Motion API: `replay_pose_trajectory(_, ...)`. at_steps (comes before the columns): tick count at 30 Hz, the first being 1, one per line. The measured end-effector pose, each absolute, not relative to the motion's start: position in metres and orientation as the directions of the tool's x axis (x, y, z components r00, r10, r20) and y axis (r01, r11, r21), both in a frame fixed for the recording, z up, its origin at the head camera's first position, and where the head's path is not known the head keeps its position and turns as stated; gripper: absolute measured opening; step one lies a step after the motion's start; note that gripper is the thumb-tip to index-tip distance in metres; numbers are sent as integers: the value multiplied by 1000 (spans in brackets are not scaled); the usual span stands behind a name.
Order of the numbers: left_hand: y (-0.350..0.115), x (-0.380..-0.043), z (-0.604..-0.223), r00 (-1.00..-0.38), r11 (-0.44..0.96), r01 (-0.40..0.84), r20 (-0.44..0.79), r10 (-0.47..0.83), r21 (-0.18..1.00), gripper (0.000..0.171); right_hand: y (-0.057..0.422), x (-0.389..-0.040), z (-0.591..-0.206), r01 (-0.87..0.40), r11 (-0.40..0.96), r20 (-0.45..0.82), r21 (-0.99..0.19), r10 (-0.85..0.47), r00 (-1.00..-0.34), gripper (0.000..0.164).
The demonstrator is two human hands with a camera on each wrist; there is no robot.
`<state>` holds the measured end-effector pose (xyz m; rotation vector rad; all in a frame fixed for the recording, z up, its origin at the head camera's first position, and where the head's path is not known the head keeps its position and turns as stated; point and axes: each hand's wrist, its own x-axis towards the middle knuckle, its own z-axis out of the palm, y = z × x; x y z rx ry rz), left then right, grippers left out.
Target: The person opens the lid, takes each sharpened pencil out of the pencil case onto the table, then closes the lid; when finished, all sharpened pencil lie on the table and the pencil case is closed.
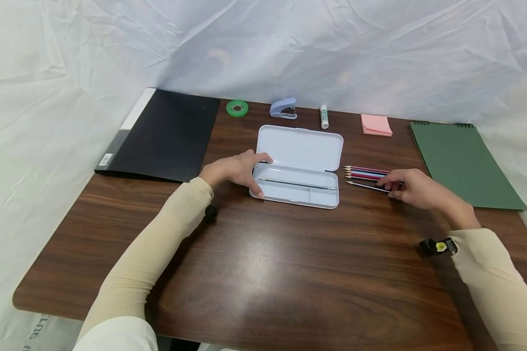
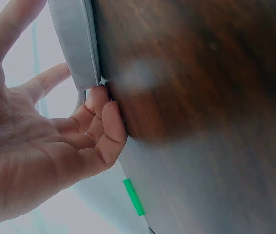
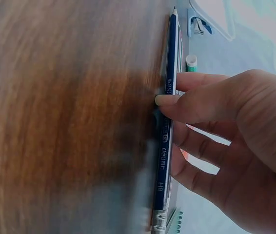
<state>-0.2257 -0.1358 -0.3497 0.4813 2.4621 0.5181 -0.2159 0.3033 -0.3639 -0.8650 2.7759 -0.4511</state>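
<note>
A white pencil case (image 1: pixel 295 194) lies with its lid (image 1: pixel 300 146) tipped back; a silvery pencil (image 1: pixel 296 184) lies inside along its length. My left hand (image 1: pixel 241 169) grips the left end of the case, thumb at the front corner and a finger near the hinge. In the left wrist view, curled fingertips meet the end of the case (image 2: pixel 82 53). To the right, my right hand (image 1: pixel 415 190) pinches a dark blue HB pencil (image 3: pixel 165 146) between thumb and fingers, its tip (image 1: pixel 351 183) toward the case. Several coloured pencils (image 1: pixel 364 171) lie side by side just behind it.
A black folder (image 1: pixel 167 134) lies at the left. Along the back are green tape (image 1: pixel 237 102), a stapler (image 1: pixel 282 105), a glue stick (image 1: pixel 324 117) and pink sticky notes (image 1: pixel 376 125). A green spiral pad (image 1: pixel 465 165) lies right, beside the right hand.
</note>
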Motion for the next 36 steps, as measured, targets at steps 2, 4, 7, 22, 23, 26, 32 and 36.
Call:
replay_pose_trajectory(2, -136, -226, -350, -773, 860, 221, -455, 441, 460, 95, 303, -215, -364, -517, 788, -90, -334, -573, -815, 34)
replay_pose_trajectory(4, -136, -226, -349, -774, 859, 221, -453, 443, 462, 95, 303, -215, -364, -519, 794, -75, -317, -567, -820, 34)
replay_pose_trajectory(7, -137, -226, -349, -773, 856, 219, -452, 445, 468, 95, 303, -214, -363, -520, 800, -62, -298, -560, -826, 33)
replay_pose_trajectory(22, -137, -226, -352, -774, 853, 216, -450, 446, 474, 95, 298, -215, -366, -502, 832, -34, -235, -523, -851, 31)
replay_pose_trajectory(23, -137, -226, -352, -773, 854, 217, -450, 446, 474, 94, 298, -215, -366, -506, 831, -24, -229, -525, -851, 30)
replay_pose_trajectory(26, -137, -226, -351, -773, 856, 217, -453, 445, 470, 95, 297, -216, -367, -521, 827, 7, -211, -532, -847, 29)
replay_pose_trajectory(32, -137, -226, -351, -773, 856, 214, -454, 442, 470, 95, 296, -216, -368, -521, 829, 28, -203, -527, -849, 27)
replay_pose_trajectory(36, -137, -226, -352, -773, 856, 212, -455, 442, 471, 95, 296, -217, -369, -521, 831, 41, -197, -524, -851, 25)
